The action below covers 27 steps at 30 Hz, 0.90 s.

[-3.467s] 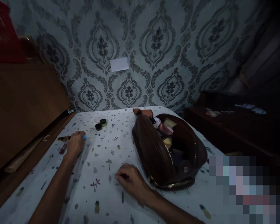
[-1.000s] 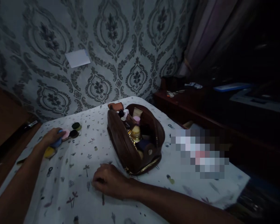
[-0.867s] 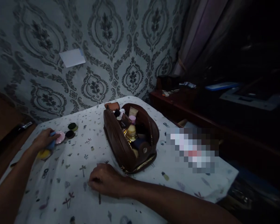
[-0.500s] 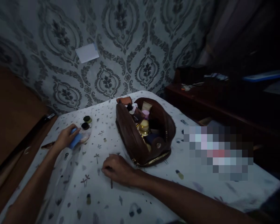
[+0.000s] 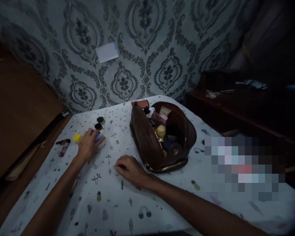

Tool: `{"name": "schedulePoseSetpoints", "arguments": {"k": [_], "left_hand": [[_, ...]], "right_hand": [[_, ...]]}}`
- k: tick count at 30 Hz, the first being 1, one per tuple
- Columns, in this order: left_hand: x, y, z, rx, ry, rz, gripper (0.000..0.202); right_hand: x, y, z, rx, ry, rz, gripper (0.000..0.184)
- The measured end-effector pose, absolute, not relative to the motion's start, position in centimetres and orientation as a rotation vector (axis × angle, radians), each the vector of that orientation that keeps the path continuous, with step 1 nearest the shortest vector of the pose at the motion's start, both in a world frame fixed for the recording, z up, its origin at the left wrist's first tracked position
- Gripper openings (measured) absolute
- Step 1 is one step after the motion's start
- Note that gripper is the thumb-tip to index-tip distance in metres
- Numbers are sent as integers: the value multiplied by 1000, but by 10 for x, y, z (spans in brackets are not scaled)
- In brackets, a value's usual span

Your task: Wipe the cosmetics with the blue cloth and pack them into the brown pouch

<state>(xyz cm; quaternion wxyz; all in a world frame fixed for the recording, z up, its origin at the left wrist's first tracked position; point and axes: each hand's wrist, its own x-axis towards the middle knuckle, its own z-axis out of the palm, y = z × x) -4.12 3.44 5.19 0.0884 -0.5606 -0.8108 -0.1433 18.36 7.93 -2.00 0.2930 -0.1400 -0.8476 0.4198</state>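
Note:
My left hand (image 5: 87,144) is closed around a small clear container with a blue lid (image 5: 97,138), low over the patterned tablecloth. Just behind it stand two small dark-lidded jars (image 5: 98,126). A yellow round lid or jar (image 5: 77,138) sits beside the knuckles, and two slim tubes (image 5: 64,149) lie further left. My right hand (image 5: 127,168) rests on the cloth with its fingers curled in and nothing visible in them. Right behind it, the brown bag (image 5: 144,139) stands unzipped, packed with cosmetics, among them a gold-and-cream jar (image 5: 161,131) and a pink-lidded one (image 5: 164,119).
An orange-brown item (image 5: 140,104) lies behind the bag. On the table's right side is a blurred-out patch (image 5: 243,168). A wooden panel (image 5: 24,108) borders the left edge, and a dark red desk (image 5: 199,101) stands at the right. Patterned wallpaper covers the back wall.
My left hand has moved right with the blue-lidded container, toward the dark-lidded jars. The yellow round piece and the slim tubes are now uncovered. The view has shifted left; my right hand stays by the bag.

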Motion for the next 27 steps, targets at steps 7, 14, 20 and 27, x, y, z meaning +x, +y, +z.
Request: {"name": "schedulePoseSetpoints", "arguments": {"k": [7, 14, 20, 27], "left_hand": [[-30, 15, 53, -1811, -2376, -721, 44], [-9, 20, 15, -1987, -2361, -713, 49], [4, 13, 14, -2039, -2417, -789, 52], [8, 1, 17, -2066, -2490, -1144, 48]], "right_hand": [[185, 79, -19, -371, -2241, 1149, 11], [190, 77, -21, -407, -2149, 1173, 8], [184, 78, -27, -620, -2050, 1308, 44], [183, 83, -18, -661, -2215, 1230, 58]]}}
